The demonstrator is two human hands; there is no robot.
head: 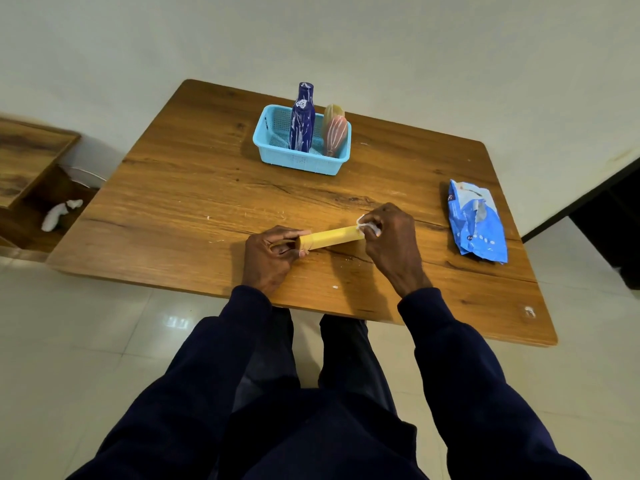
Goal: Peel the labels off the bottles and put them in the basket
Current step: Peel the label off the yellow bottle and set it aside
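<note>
- The yellow bottle point(332, 237) lies on its side between the two hands, its length running from one hand to the other. Whether it rests on the surface point(194, 188) or hangs just above it, I cannot tell.
- The left hand point(273, 251) is curled round the bottle's left end, fingers and thumb wrapped about it.
- The right hand point(389, 237) pinches a white shred of label point(363, 223) at the bottle's right end.
- The bottle looks light, stiff and smooth, so it may twist in the grip. It is best held firmly at the end away from the peel.
- The label looks thin and apt to tear into scraps. It is best taken close to where it leaves the bottle and drawn low along the wall.
- The blue basket point(301, 161) stands well beyond both hands. A dark blue bottle point(302, 123) and a pink bottle point(335, 135) stand in it, both streaked with white residue.
- A blue packet point(476, 223) lies flat out past the right hand.
</note>
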